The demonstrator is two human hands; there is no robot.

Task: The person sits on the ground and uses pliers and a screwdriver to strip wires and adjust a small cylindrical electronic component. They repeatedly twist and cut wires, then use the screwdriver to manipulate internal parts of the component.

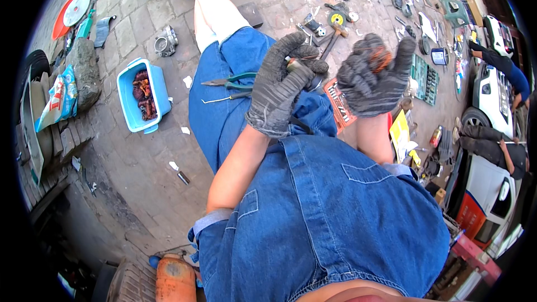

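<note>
Both hands wear dark grey striped gloves and are raised over my lap. My left hand [279, 86] has its fingers curled in around a small thing with a metallic, reddish end, mostly hidden. Beside its wrist, pliers [232, 82] with green handles lie on my denim-covered thigh, partly under the hand. A thin hooked pick [221, 99] rests just below them. My right hand [372, 81] is turned palm up, its fingers folded over and its thumb stretched out. An orange-brown patch shows among those fingers; whether it is an object or a stain is unclear.
On the paving at left stand a light blue basin [121, 98] of brownish parts and a metal housing [165, 42]. Ahead lie a hammer [334, 38] and a green socket case [425, 79]. An orange cylinder [175, 281] stands lower left. Two people and white vehicles [491, 98] are at right.
</note>
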